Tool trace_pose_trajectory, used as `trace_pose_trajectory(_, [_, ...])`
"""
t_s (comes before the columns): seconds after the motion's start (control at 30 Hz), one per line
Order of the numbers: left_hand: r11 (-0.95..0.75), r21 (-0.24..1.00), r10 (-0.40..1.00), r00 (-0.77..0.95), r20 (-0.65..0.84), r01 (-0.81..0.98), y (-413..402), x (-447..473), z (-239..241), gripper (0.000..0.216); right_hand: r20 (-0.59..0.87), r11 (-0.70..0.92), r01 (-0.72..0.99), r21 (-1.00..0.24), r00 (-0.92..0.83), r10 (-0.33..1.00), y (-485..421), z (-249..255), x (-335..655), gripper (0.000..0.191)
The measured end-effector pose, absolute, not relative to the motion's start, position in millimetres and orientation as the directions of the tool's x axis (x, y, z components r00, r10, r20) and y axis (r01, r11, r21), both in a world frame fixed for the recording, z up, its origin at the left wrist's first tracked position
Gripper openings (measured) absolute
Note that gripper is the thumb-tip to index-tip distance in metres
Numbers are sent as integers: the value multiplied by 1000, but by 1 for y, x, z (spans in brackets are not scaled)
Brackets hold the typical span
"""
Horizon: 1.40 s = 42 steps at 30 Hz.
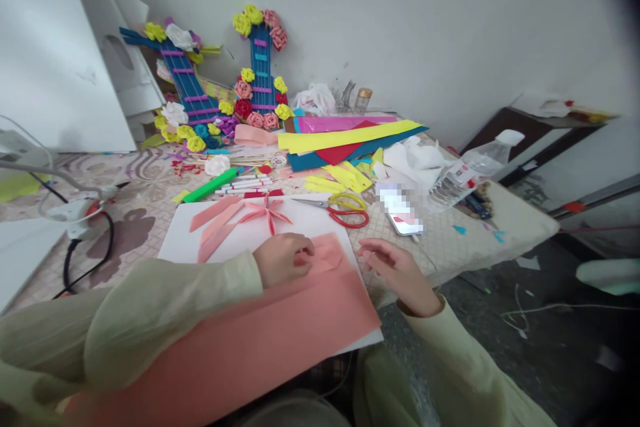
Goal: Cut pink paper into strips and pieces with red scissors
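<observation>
A large salmon-pink sheet of paper (pixel 280 333) slants across the front of the table, over a white board (pixel 175 233). My left hand (pixel 285 260) rests above its upper part, fingers curled round a small piece of pink paper (pixel 327 257) that lies partly on the sheet. Just off the sheet's right edge, my right hand (pixel 395 270) hovers with bent fingers apart, holding nothing that I can see. Beyond my left hand are a pink folded-paper flower (pixel 269 213) and loose pink strips (pixel 215 223). Scissors (pixel 345 210) with red and yellow handles lie behind the sheet.
A phone (pixel 401 210) and a plastic bottle (pixel 473 170) stand to the right, near crumpled white tissue (pixel 415 160). Coloured paper sheets (pixel 350 140), a green marker (pixel 210 185) and two flower-trimmed paper guitars (pixel 261 73) are behind. A power strip (pixel 83 210) with cables lies left.
</observation>
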<state>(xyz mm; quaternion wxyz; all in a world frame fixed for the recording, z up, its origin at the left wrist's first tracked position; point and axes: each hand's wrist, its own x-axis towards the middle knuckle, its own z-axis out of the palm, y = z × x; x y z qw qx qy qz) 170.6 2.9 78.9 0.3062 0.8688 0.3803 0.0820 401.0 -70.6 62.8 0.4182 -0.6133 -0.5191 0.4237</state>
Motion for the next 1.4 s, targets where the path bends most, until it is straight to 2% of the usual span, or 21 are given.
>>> trace_pose_trajectory(0.17, [-584,500,716,696,-53,640,5,172,74,22,-84,-118,331,-936,115,990,-79,55,401,30])
trace_pose_trajectory(0.37, [-572,455,755,655,-34,683,7,171,68,20,-86,-117,329,-937,107,991,-81,55,400,30])
trace_pose_trajectory(0.7, [-576,461,752,658,-25,676,0,174,73,20,-98,-117,269,-956,84,992,-82,61,398,29])
trace_pose_trajectory(1.4, [-627,459,708,706,1,629,2,175,65,17,-80,-100,313,-944,76,994,-80,60,394,30])
